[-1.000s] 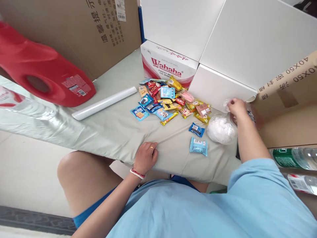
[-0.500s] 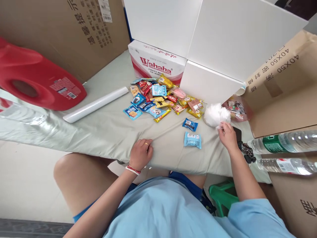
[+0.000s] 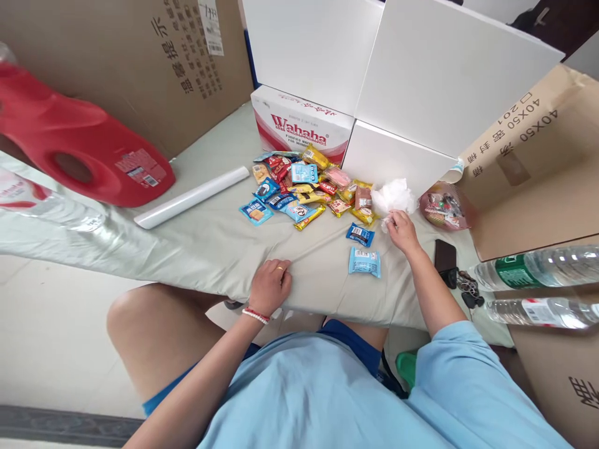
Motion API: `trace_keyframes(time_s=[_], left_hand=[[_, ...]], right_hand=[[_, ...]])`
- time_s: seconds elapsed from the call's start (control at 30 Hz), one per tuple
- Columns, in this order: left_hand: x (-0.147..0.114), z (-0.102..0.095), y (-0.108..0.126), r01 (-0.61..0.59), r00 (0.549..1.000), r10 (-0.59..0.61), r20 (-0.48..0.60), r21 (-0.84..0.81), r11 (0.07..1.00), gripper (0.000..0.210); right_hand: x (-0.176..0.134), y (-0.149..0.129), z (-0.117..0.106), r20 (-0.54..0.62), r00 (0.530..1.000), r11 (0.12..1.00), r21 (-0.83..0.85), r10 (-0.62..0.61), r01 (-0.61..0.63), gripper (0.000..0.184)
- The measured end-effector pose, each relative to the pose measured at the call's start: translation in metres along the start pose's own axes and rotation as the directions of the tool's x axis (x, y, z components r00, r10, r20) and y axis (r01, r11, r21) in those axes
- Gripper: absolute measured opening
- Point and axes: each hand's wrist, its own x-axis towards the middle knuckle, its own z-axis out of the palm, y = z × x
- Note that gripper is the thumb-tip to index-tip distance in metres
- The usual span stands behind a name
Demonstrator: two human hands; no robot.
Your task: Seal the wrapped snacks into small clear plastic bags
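Observation:
A crumpled white plastic bag (image 3: 395, 194) lies on the cloth beside the snack pile, and my right hand (image 3: 401, 231) is closed on its near edge. My left hand (image 3: 270, 287) rests at the table's front edge, fingers curled in, with nothing visible in it. Between my hands lie a dark blue snack packet (image 3: 360, 234) and a light blue snack packet (image 3: 364, 262), apart from the pile. The pile holds several small wrapped snacks, among them a light blue pouch (image 3: 304, 173), a blue cracker packet (image 3: 256, 212) and a brown packet (image 3: 363, 197).
A white roll (image 3: 191, 197) and a red jug (image 3: 135, 171) are on the left. Behind the snacks stands a Wahaha carton (image 3: 302, 125). Toward the right are a clear bag of small items (image 3: 442, 206), a black phone (image 3: 445, 257), keys (image 3: 468, 285), water bottles (image 3: 538, 267) and a cardboard box (image 3: 538, 181).
My right hand has moved left with the white plastic bag, bringing it against the snack pile and uncovering the phone. My left hand stays in place on the cloth.

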Motion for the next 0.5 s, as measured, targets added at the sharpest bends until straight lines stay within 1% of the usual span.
trace_keyframes(time_s=[0.07, 0.1, 0.13, 0.17, 0.2, 0.23, 0.27, 0.3, 0.33, 0.37, 0.4, 0.43, 0.47, 0.5], left_hand=[[-0.001, -0.002, -0.002, 0.008, 0.998, -0.013, -0.061, -0.086, 0.996, 0.023], [-0.001, -0.003, -0.002, 0.023, 0.994, -0.038, -0.107, -0.139, 0.99, 0.023], [-0.002, -0.005, -0.001, 0.045, 0.984, -0.076, -0.159, -0.193, 0.98, 0.022], [-0.003, -0.008, 0.001, 0.073, 0.97, -0.126, -0.208, -0.245, 0.967, 0.021], [-0.004, -0.011, 0.005, 0.105, 0.954, -0.18, -0.241, -0.295, 0.95, 0.019], [-0.005, -0.014, 0.012, 0.132, 0.941, -0.228, -0.249, -0.349, 0.928, 0.017], [-0.005, -0.016, 0.02, 0.154, 0.938, -0.264, -0.224, -0.413, 0.898, 0.015], [-0.005, -0.018, 0.03, 0.171, 0.945, -0.283, -0.164, -0.492, 0.854, 0.014], [-0.004, -0.019, 0.041, 0.182, 0.96, -0.273, -0.07, -0.587, 0.789, 0.015], [-0.003, -0.018, 0.052, 0.204, 0.969, -0.241, 0.043, -0.685, 0.699, 0.022], [-0.002, -0.017, 0.062, 0.234, 0.971, -0.189, 0.149, -0.766, 0.599, 0.035], [-0.002, -0.016, 0.071, 0.267, 0.964, -0.128, 0.235, -0.819, 0.507, 0.045], [-0.003, -0.014, 0.078, 0.306, 0.949, -0.069, 0.307, -0.849, 0.431, 0.051], [-0.004, -0.013, 0.083, 0.349, 0.93, -0.03, 0.365, -0.857, 0.379, 0.05]], right_hand=[[-0.011, -0.007, -0.017, -0.008, 1.0, 0.998, 0.053, 0.03, -0.03, 0.02], [-0.02, -0.012, -0.027, -0.033, 0.999, 0.997, 0.066, 0.042, -0.04, 0.022], [-0.031, -0.02, -0.036, -0.083, 0.995, 0.996, 0.074, 0.061, -0.055, 0.024], [-0.044, -0.031, -0.042, -0.166, 0.981, 0.993, 0.078, 0.099, -0.087, 0.025], [-0.058, -0.044, -0.045, -0.268, 0.951, 0.986, 0.105, 0.156, -0.132, 0.027], [-0.073, -0.06, -0.044, -0.346, 0.908, 0.967, 0.176, 0.234, -0.182, 0.028], [-0.089, -0.08, -0.038, -0.346, 0.88, 0.928, 0.298, 0.325, -0.225, 0.03], [-0.105, -0.102, -0.028, -0.256, 0.876, 0.851, 0.454, 0.408, -0.264, 0.031], [-0.12, -0.125, -0.016, -0.098, 0.888, 0.746, 0.588, 0.45, -0.313, 0.031], [-0.134, -0.149, -0.002, 0.082, 0.89, 0.64, 0.667, 0.448, -0.383, 0.031], [-0.145, -0.17, 0.011, 0.22, 0.878, 0.557, 0.701, 0.426, -0.446, 0.031], [-0.153, -0.188, 0.022, 0.335, 0.864, 0.501, 0.711, 0.377, -0.494, 0.031], [-0.155, -0.198, 0.03, 0.439, 0.848, 0.479, 0.7, 0.296, -0.53, 0.032], [-0.153, -0.201, 0.033, 0.499, 0.834, 0.489, 0.681, 0.236, -0.546, 0.033]])
